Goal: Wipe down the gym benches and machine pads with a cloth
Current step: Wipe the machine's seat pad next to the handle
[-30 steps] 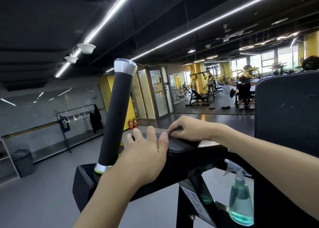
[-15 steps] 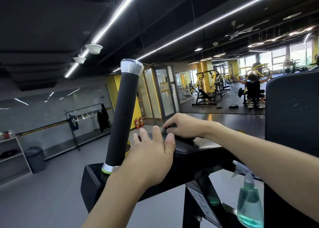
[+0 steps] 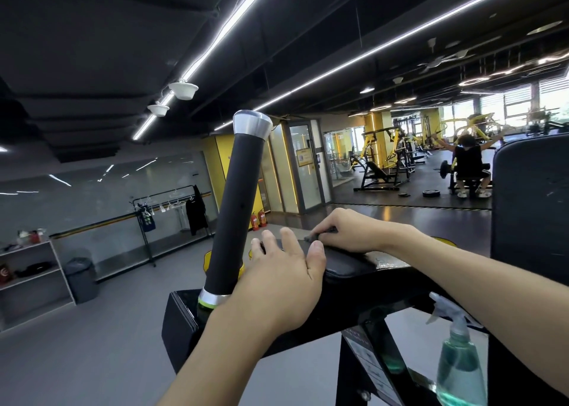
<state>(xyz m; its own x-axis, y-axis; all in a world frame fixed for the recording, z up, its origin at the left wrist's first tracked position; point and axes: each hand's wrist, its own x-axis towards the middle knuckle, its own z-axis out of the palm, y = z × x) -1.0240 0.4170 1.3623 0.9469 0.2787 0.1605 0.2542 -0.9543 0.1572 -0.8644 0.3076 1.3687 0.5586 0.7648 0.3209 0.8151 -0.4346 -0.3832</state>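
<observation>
A black arm pad [image 3: 363, 262] of a gym machine lies in front of me, its surface shiny. My left hand [image 3: 286, 282] rests flat on its near edge, fingers straight. My right hand [image 3: 348, 231] is farther back on the pad and pinches a small dark cloth [image 3: 320, 235], most of it hidden under the fingers. A black padded handle [image 3: 237, 208] with silver caps stands upright just left of my left hand. A tall black back pad [image 3: 529, 196] fills the right side.
A green spray bottle [image 3: 460, 365] stands on the machine frame at the lower right. A grey bin [image 3: 81, 279] and shelves [image 3: 30, 279] are at the left wall, near a clothes rack [image 3: 172, 208]. A person sits at a machine [image 3: 468, 165] far right.
The view has shifted a little to the left. My right hand has drawn the cloth slightly along the pad; my left hand stays flat on the pad's edge.
</observation>
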